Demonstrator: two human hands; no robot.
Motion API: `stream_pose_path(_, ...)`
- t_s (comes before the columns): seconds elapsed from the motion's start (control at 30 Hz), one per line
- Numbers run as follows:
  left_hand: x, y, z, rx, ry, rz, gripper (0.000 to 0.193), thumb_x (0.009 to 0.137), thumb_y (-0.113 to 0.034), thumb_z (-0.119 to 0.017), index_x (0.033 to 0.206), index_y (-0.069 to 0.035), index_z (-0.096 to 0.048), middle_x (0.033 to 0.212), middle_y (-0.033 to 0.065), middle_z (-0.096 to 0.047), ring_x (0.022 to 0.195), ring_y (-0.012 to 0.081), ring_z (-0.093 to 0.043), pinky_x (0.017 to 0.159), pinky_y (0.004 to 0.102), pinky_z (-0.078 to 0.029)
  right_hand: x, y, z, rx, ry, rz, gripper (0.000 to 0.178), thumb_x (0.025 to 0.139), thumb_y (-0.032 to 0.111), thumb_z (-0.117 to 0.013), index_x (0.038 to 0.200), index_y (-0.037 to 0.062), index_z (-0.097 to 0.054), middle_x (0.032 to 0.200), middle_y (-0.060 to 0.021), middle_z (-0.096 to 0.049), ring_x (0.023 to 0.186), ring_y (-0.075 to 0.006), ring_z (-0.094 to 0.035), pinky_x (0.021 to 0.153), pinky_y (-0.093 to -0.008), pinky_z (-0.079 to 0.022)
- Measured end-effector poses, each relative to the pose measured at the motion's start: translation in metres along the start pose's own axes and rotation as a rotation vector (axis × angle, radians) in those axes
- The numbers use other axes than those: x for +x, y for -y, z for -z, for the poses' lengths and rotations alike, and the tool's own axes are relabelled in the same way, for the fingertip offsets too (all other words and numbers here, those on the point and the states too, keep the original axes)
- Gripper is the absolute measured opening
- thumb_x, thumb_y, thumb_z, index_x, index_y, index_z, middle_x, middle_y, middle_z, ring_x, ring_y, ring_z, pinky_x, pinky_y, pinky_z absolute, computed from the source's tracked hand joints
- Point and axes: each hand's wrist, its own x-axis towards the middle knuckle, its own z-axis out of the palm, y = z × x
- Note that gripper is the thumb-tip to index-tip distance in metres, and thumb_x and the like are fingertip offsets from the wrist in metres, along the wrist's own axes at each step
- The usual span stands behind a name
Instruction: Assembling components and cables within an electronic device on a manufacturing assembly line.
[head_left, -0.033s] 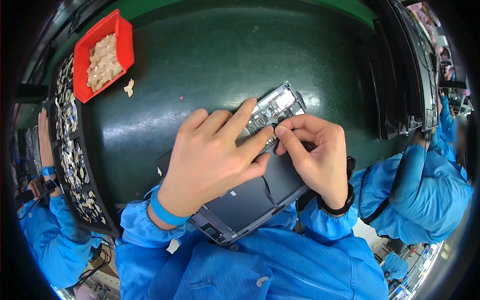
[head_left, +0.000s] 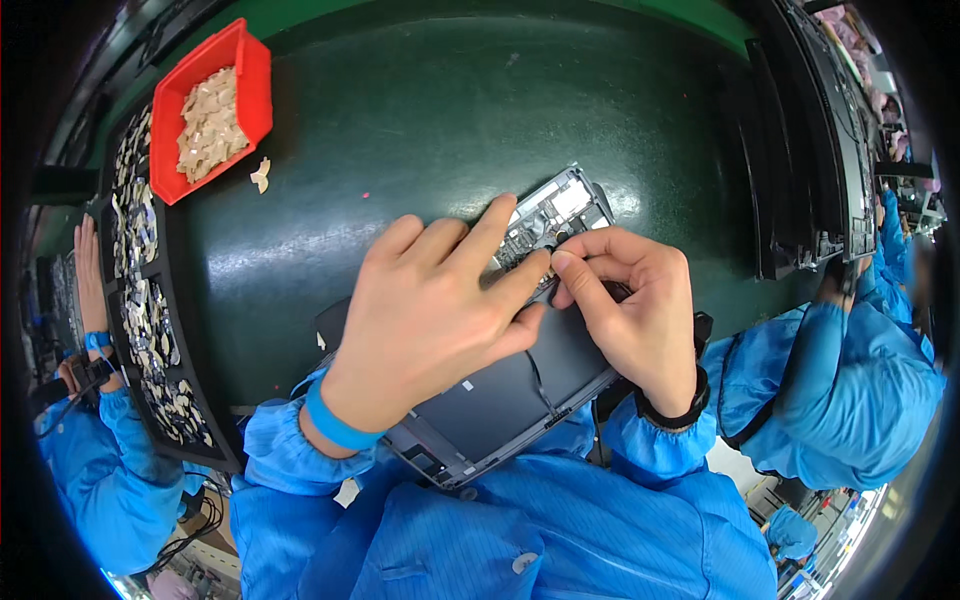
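Observation:
An opened laptop base [head_left: 480, 405] lies tilted at the table's near edge, its dark flat battery area towards me. On its far part a circuit board [head_left: 530, 232] shows between my hands. My left hand [head_left: 425, 300] spreads over the base, with the index fingertip down at the board and the middle finger reaching its far left side. Pinched at the board's near right edge, the thumb and index finger of my right hand [head_left: 640, 300] meet over a small dark spot; what they hold is hidden. A thin black cable [head_left: 541, 380] crosses the battery area.
A red bin [head_left: 262, 95] of small beige pieces stands far left, with one loose piece [head_left: 261, 176] beside it. Left of me runs a black compartmented tray [head_left: 190, 340] of small parts. Dark panels [head_left: 800, 150] stand at the right. Co-workers in blue sit on both sides.

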Motion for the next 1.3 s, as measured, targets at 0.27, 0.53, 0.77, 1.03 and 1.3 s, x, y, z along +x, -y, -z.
stream_pose_path(0.27, -0.002, -0.011, 0.004, -0.007, 0.089, 0.085, 0.036, 0.077, -0.037, -0.082, 0.11, -0.022, -0.081, 0.13, 0.0146, -0.07, 0.092, 0.0232, -0.073, 0.076, 0.0353, -0.05, -0.018, 0.022, 0.033, -0.208, -0.001, 0.095, 0.036, 0.084, 0.005, -0.079, 0.116, -0.0029, -0.065, 0.085, -0.0137, -0.07, 0.075, -0.0179, -0.071, 0.06, -0.037, -0.055)
stream_pose_path(0.53, 0.016, -0.03, -0.004, -0.292, -0.085, 0.099, 0.033, 0.084, -0.028, -0.082, 0.111, -0.009, -0.08, 0.121, 0.0143, -0.074, 0.109, 0.0275, -0.072, 0.094, 0.0389, -0.046, -0.013, -0.015, 0.049, -0.301, -0.095, 0.475, 0.018, 0.082, -0.004, -0.076, 0.1, 0.0002, -0.077, 0.096, -0.015, -0.076, 0.087, -0.0314, -0.075, 0.077, -0.0356, -0.059)
stream_pose_path(0.77, 0.028, -0.042, -0.029, -0.511, -0.137, 0.052, 0.022, 0.086, -0.014, -0.081, 0.104, -0.003, -0.079, 0.093, 0.0107, -0.078, 0.084, 0.0259, -0.074, 0.08, 0.0348, -0.053, -0.017, -0.046, 0.052, -0.12, -0.143, 0.485, 0.026, 0.084, -0.003, -0.077, 0.109, 0.0012, -0.078, 0.108, -0.014, -0.078, 0.097, -0.0237, -0.077, 0.085, -0.0325, -0.058)
stream_pose_path(1.03, 0.034, -0.047, -0.026, -0.266, -0.05, -0.108, 0.022, 0.079, -0.011, -0.082, 0.1, -0.006, -0.08, 0.096, 0.0033, -0.075, 0.088, 0.0191, -0.069, 0.075, 0.033, -0.049, -0.013, -0.085, 0.042, 0.014, -0.359, 0.371, 0.016, 0.092, 0.001, -0.072, 0.108, -0.0009, -0.076, 0.106, -0.0157, -0.076, 0.102, -0.026, -0.072, 0.092, -0.0339, -0.054)
stream_pose_path(1.3, 0.036, -0.051, -0.028, -0.207, -0.071, -0.09, 0.018, 0.078, -0.011, -0.081, 0.096, -0.008, -0.079, 0.099, 0.0013, -0.073, 0.091, 0.0194, -0.066, 0.077, 0.0342, -0.048, -0.013, -0.082, 0.041, 0.03, -0.379, 0.347, 0.016, 0.09, 0.001, -0.073, 0.105, -0.0013, -0.076, 0.106, -0.0155, -0.076, 0.102, -0.0284, -0.072, 0.093, -0.0358, -0.054)
